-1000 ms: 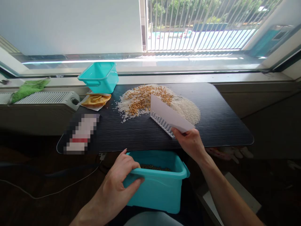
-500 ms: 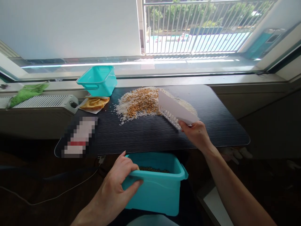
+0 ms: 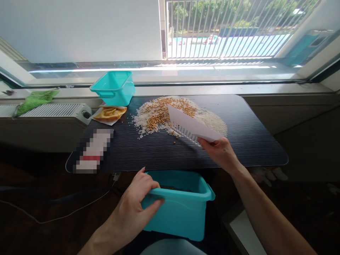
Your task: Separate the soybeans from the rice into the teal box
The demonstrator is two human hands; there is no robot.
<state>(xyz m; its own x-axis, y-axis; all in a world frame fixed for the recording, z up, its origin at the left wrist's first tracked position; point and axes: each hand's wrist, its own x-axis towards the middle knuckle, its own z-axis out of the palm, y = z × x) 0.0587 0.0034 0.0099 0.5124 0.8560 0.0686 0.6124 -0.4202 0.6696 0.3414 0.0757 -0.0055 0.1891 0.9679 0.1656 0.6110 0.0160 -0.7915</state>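
My left hand (image 3: 140,202) is closed over the near left rim of a turquoise plastic bin (image 3: 180,216) below the table's front edge. Small round things lie in the bin's shade, too dark to name surely. In my right hand (image 3: 220,150) is a white slotted scoop (image 3: 192,124), held by its near right end. Its slotted edge faces down and left, against the front of a mixed heap of white rice (image 3: 215,120) and tan chickpea-like beans (image 3: 155,120). The scoop hides part of the heap. A few beans lie loose just in front of it.
The dark table (image 3: 143,156) bears a second turquoise bin (image 3: 115,90) at the back left, a folded yellow cloth (image 3: 110,113) and a blurred-out flat item (image 3: 92,150). A green cloth (image 3: 37,101) lies on the radiator (image 3: 55,110). A white cable (image 3: 69,216) runs across the floor.
My right hand has drawn the scoop leftward along the front of the heap, and a few beans now lie loose before it. My left hand keeps its grip on the bin. The view has shifted slightly.
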